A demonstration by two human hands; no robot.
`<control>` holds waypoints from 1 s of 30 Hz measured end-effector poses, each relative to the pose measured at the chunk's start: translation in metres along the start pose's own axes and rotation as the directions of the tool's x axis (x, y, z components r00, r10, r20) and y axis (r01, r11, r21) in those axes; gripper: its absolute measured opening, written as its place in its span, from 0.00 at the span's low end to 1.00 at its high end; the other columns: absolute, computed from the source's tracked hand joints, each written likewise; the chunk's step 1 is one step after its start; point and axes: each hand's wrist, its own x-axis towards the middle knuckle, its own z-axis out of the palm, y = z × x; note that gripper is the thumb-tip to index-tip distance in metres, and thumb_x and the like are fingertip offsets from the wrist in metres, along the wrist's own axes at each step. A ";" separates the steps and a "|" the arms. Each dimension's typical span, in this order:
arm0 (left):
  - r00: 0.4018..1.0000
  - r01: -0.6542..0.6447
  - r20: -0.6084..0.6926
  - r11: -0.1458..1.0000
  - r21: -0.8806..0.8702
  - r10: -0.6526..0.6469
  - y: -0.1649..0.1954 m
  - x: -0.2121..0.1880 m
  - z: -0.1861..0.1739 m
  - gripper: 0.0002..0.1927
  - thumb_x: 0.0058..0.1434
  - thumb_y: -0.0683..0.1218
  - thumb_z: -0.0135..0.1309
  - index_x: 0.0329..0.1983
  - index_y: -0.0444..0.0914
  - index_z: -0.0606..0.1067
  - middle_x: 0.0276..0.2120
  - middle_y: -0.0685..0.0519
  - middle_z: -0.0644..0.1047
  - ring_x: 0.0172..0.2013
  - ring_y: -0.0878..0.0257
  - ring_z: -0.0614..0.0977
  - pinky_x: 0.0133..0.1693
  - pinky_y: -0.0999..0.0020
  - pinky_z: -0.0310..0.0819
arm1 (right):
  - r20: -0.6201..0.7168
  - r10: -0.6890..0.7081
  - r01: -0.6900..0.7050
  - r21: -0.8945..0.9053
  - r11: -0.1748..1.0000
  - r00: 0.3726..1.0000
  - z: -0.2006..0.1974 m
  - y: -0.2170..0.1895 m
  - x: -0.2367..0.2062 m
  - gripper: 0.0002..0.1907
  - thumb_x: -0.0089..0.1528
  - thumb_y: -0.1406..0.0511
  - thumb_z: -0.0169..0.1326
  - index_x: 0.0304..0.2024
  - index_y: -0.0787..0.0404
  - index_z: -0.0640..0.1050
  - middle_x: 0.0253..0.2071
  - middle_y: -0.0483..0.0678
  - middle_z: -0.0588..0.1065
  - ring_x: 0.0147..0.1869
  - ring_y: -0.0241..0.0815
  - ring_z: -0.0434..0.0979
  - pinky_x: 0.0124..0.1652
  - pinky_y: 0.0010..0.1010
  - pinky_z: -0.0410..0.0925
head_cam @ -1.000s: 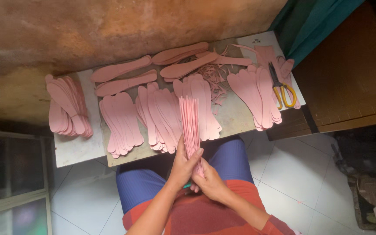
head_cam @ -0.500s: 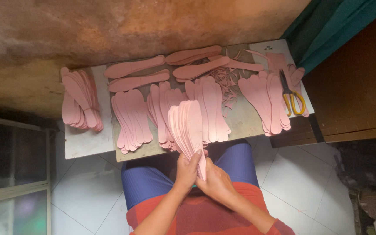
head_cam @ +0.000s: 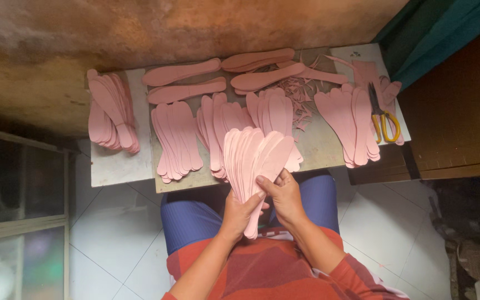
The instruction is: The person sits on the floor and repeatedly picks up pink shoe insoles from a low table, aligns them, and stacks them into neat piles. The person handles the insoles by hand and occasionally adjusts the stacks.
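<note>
Closest to the camera, the person sits in a red striped shirt and blue trousers, and both hands meet over the lap around a fanned bundle of pink insole-shaped cutouts [head_cam: 254, 158]. The left hand [head_cam: 239, 210] is closed around the narrow lower ends from underneath, while the right hand [head_cam: 285, 194] pinches the same ends from the side, thumb lying across the top sheet. Fanning such thin, floppy pieces well seems to call for a firm pinch at the heel ends only, leaving the broad tips free to slide evenly. The bundle rises from the hands up over the near edge of the low board [head_cam: 318, 147]. Beyond it on the board lie further pink stacks [head_cam: 176, 139], some curled offcuts [head_cam: 301, 94] and, to the right, yellow-handled scissors [head_cam: 383, 119] beside another pile. Farthest off stands a stained brown wall [head_cam: 168, 28].
</note>
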 end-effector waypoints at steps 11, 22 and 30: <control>0.983 -0.153 -0.112 0.988 -0.034 0.148 0.003 0.005 -0.009 0.22 0.61 0.39 0.60 0.58 0.29 0.71 0.48 0.45 0.81 0.44 0.61 0.84 0.45 0.67 0.81 | 0.066 0.182 -0.188 0.101 0.977 0.981 -0.002 -0.016 -0.001 0.17 0.66 0.66 0.51 0.55 0.68 0.74 0.47 0.47 0.81 0.48 0.35 0.82 0.50 0.29 0.74; 0.977 -0.177 -0.122 0.984 0.002 0.176 0.012 0.003 0.009 0.24 0.57 0.38 0.63 0.57 0.31 0.72 0.49 0.47 0.80 0.45 0.62 0.83 0.46 0.68 0.80 | 0.004 0.005 -0.005 0.011 1.000 1.000 -0.005 0.003 -0.016 0.16 0.67 0.68 0.55 0.57 0.65 0.73 0.40 0.49 0.77 0.41 0.33 0.76 0.45 0.29 0.70; 0.954 -0.282 -0.090 0.957 0.061 0.287 -0.013 0.009 0.001 0.16 0.68 0.43 0.55 0.55 0.30 0.72 0.47 0.45 0.81 0.45 0.63 0.82 0.47 0.69 0.79 | -0.020 0.058 -0.053 0.195 0.979 0.998 -0.010 -0.011 -0.012 0.12 0.68 0.66 0.49 0.52 0.64 0.74 0.48 0.49 0.79 0.49 0.40 0.81 0.50 0.36 0.74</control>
